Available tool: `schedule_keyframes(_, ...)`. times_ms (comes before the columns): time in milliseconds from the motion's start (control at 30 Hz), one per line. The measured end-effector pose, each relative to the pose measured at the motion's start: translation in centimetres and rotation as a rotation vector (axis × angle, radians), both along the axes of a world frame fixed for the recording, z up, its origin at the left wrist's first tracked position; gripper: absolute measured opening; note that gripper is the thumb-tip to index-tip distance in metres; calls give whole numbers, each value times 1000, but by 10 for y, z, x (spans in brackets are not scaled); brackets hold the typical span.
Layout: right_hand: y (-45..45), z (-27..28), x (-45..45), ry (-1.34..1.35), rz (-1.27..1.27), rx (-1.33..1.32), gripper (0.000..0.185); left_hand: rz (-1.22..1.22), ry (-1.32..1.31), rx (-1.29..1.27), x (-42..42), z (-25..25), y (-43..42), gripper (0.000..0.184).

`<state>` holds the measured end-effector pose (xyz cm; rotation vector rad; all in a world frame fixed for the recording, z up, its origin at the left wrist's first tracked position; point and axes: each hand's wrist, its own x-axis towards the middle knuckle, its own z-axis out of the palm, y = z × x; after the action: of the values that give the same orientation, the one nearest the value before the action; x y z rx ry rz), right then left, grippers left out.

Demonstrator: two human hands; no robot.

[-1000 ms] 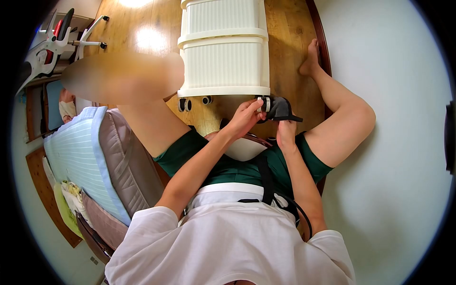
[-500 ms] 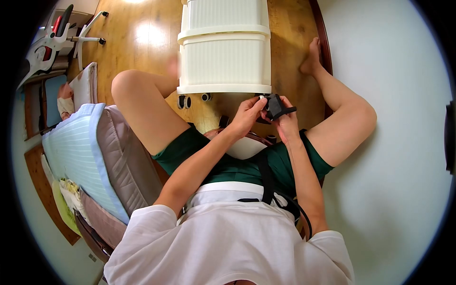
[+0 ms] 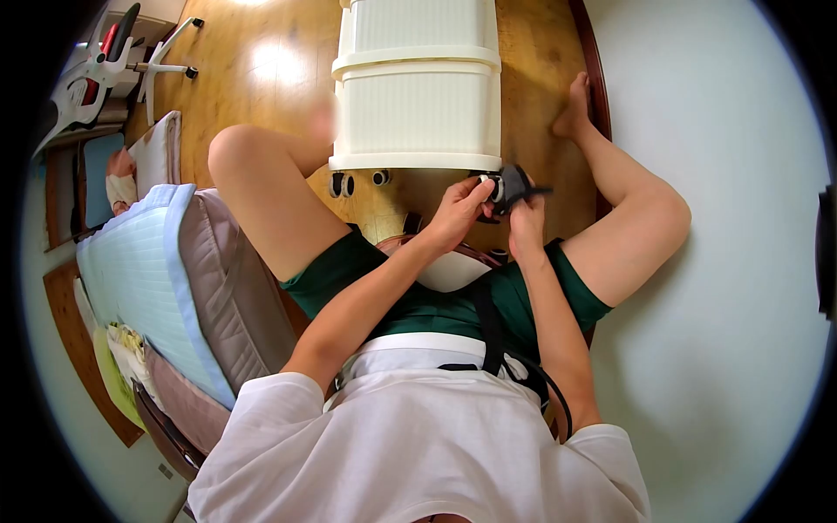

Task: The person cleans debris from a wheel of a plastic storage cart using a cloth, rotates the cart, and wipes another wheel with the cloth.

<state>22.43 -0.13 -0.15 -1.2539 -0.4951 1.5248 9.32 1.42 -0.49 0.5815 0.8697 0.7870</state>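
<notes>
My left hand point(image 3: 459, 211) is closed, with thumb and fingers pinching a black-and-white caster wheel point(image 3: 489, 183) below the front right corner of the cream storage box point(image 3: 418, 163). My right hand point(image 3: 527, 228) is closed round a dark grey, cloth-like piece point(image 3: 520, 185), which lies against the right side of that wheel. Motion blurs the dark piece, so its exact kind is unclear. Both hands are close together, just under the box's edge. Fingertips of the right hand are partly hidden behind the dark piece.
More casters point(image 3: 341, 184) show under the box's left side. A bed with a pale blue cover point(image 3: 139, 270) stands at left, near a white chair base point(image 3: 155, 68). A pale wall point(image 3: 715, 288) rises at right. My bent legs flank the box.
The dark piece has shifted slightly right and up and is now blurred. My right hand has turned a little, while my left keeps its pinch on the wheel. The view moved slightly.
</notes>
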Motion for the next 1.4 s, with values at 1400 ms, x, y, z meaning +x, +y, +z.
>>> schedule_keyframes(1400, -4, -11, 14, 568, 70, 77, 10, 93, -10, -1, 6, 4, -5, 25)
